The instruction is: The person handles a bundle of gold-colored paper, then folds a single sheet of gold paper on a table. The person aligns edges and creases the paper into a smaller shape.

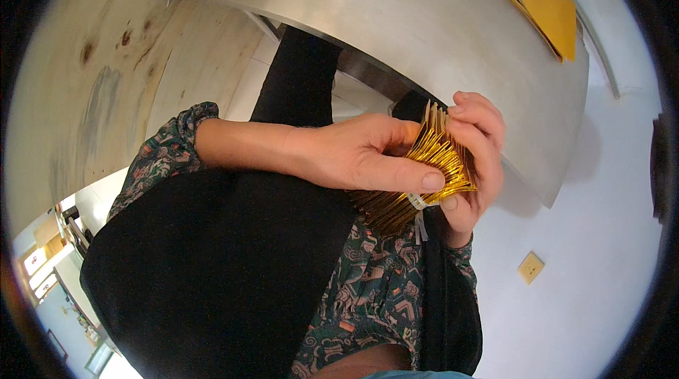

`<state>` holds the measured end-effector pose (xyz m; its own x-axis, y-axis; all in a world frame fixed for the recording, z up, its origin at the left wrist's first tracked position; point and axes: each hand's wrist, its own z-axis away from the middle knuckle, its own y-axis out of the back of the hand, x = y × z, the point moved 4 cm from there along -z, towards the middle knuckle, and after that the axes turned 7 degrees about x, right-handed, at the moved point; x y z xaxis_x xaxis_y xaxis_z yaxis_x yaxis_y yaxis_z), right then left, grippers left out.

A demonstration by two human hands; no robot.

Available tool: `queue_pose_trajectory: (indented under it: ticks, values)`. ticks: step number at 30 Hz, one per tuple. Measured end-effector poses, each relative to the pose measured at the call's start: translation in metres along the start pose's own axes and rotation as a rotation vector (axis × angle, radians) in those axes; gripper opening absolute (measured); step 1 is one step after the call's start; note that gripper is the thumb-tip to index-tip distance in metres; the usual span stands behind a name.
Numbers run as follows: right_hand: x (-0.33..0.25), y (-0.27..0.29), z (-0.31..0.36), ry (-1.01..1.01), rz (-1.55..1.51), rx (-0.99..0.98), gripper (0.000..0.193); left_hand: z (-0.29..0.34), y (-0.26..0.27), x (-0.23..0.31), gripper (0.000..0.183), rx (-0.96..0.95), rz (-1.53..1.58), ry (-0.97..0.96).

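**Gold foil bundle in both hands, wht band w/ unreadable print**

Bundle of thin gold sheets/strips, fanned at upper rt end, is up in front of the person's torso, just off the tabletop edge. Wht band approx. mid-bundle has small dark marks, too blurred to read; no other legible writing.

L hand: clamped on bundle, thumb flat across near side; other fingers mostly hidden behind, so exact spread can't be told. R hand: fingers curled round the rt end, thumb underneath nr band, also clamped on bundle.

Around: blk garment over dk patterned shirt, both below the hands. Metal-grey tabletop beyond, w/ yellow paper stack at its far rt. Wood panel at L; wall socket lower rt.
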<state>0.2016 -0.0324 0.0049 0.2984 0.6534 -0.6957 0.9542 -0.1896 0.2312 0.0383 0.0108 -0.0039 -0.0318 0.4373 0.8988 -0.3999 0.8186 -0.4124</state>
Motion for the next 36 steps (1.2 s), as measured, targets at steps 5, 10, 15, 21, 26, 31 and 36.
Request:
queue_pose_trajectory:
  ticks: [5,10,15,21,26,31,36]
  values:
    - [0.0035,-0.0049,0.0000,-0.033,0.027,0.019,0.068,-0.0001,0.0012,-0.0012,0.051,0.047,-0.004,0.001]
    - [0.0073,-0.0063,0.0036,-0.022,-0.050,0.038,0.068,0.0017,-0.0007,-0.0028,0.057,0.054,0.007,0.023]
    - [0.0090,-0.0056,0.0065,-0.009,-0.085,0.042,0.068,0.0016,-0.0009,-0.0045,0.058,0.067,-0.002,0.015]
    - [0.0100,-0.0049,0.0069,-0.049,-0.058,0.048,0.067,-0.0007,0.0026,-0.0039,0.050,0.077,-0.089,0.053]
    - [0.0094,-0.0046,0.0059,-0.078,-0.045,0.044,0.068,-0.0014,0.0045,-0.0036,0.038,0.057,-0.094,0.127]
    - [0.0081,-0.0047,0.0028,-0.047,-0.035,0.019,0.068,-0.0013,0.0033,-0.0046,0.036,0.056,-0.102,0.143]
    - [0.0088,-0.0073,0.0038,-0.050,-0.056,0.020,0.065,0.0004,0.0012,-0.0057,0.040,0.081,-0.054,0.110]
